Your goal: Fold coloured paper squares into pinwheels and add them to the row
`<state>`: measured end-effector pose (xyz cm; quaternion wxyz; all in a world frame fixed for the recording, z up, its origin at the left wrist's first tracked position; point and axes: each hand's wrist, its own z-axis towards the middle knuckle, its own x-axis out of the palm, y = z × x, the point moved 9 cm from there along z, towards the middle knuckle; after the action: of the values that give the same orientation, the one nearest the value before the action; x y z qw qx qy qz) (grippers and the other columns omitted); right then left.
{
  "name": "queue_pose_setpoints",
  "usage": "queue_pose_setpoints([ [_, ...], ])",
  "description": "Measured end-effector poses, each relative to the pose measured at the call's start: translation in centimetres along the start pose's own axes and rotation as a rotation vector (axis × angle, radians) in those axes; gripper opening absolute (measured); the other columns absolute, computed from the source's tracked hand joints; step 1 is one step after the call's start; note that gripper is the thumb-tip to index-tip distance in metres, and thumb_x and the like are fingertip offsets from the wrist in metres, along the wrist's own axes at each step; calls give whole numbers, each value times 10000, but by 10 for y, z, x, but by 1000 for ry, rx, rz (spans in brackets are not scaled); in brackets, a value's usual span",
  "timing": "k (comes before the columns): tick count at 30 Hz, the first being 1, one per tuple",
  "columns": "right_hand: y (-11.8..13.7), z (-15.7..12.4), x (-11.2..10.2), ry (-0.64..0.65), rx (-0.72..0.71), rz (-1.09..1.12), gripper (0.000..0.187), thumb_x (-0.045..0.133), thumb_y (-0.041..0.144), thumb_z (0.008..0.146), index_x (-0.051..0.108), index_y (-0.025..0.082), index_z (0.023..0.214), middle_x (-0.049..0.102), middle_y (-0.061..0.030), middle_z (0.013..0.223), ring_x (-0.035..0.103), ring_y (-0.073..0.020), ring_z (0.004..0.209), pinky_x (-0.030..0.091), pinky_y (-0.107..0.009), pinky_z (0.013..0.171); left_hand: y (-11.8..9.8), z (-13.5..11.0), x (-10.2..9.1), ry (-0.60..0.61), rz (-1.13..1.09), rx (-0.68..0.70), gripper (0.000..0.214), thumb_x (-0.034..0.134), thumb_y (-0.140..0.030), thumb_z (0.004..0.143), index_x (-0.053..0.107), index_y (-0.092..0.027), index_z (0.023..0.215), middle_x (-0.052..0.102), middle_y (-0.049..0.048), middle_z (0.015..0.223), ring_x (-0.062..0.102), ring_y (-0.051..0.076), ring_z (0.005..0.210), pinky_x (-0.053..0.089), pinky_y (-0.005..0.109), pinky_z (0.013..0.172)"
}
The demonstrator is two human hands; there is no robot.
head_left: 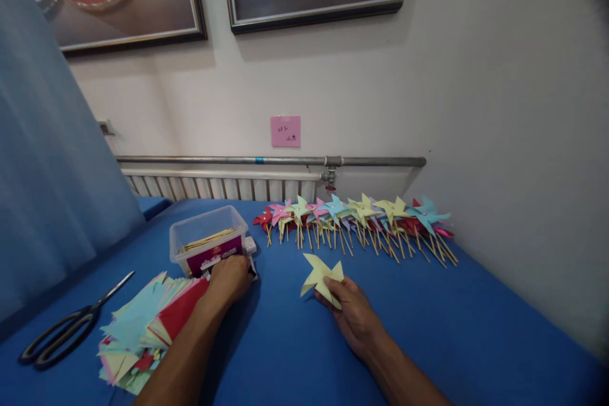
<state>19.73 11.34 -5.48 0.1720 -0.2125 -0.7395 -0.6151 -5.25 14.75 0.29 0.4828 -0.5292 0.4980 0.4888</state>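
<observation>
My right hand (354, 317) pinches a pale yellow paper pinwheel (316, 279) by its centre, thumb on top; no stick shows on it. My left hand (231, 278) reaches down at a small box (254, 269) in front of the clear plastic tub (209, 222). Its fingers are hidden behind the hand, so I cannot see what they touch. Thin wooden sticks (208, 239) lie in the tub. Under and beside my left forearm rests a pile of coloured paper squares (143, 314), blue, red, yellow and pink.
Black-handled scissors (78, 323) lie at the left on the blue tablecloth (285, 355). A row of finished pinwheels (364, 210) on sticks lies along the back. Behind the table are a radiator (228, 187) and a pipe (380, 162). A blue curtain (47, 139) hangs at left.
</observation>
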Motion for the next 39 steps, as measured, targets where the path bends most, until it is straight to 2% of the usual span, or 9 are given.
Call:
queue_pose_setpoints([
  [6,2,-3,1,-4,-1,2,252,842,251,640,704,155,827,768,-55,841,718,-227,854,588,-305,745,1,3,4,-13,-7,8,268,518,-199,823,740,-185,973,741,154,1048,691,298,1006,509,353,805],
  [9,3,-4,2,7,-8,8,257,841,248,644,711,154,845,768,-61,831,718,-236,870,584,-313,761,0,3,3,-22,-14,23,266,517,-225,835,741,-187,972,743,155,1033,695,302,988,509,363,797],
  [12,3,-4,3,13,-10,7,259,839,250,644,716,150,849,770,-67,836,720,-238,860,580,-317,761,-1,3,4,-13,-29,35,254,532,-268,829,742,-184,946,744,162,1020,692,322,991,510,382,800],
  [18,3,-3,4,20,-4,0,263,847,266,625,715,160,826,769,-55,813,719,-246,866,582,-320,755,-2,2,4,6,-48,48,228,530,-204,801,732,-190,905,745,150,1018,693,304,992,503,361,800],
  [24,3,-3,2,2,-9,-10,262,854,269,610,695,156,785,767,-58,826,719,-236,847,582,-310,734,-3,1,3,12,-36,68,218,543,-216,784,731,-175,886,746,155,1005,693,300,988,497,347,786],
  [32,2,-3,4,20,-3,4,276,841,256,628,710,152,847,763,-57,813,718,-227,814,576,-311,739,0,3,4,2,-117,63,229,533,-143,739,724,-215,844,761,100,925,702,272,920,467,310,710],
  [39,3,-2,4,18,-20,0,228,831,248,641,705,159,809,762,-52,797,715,-228,818,567,-307,743,-2,2,4,17,-105,61,197,558,-209,777,740,-203,853,756,121,958,700,295,950,481,326,737],
])
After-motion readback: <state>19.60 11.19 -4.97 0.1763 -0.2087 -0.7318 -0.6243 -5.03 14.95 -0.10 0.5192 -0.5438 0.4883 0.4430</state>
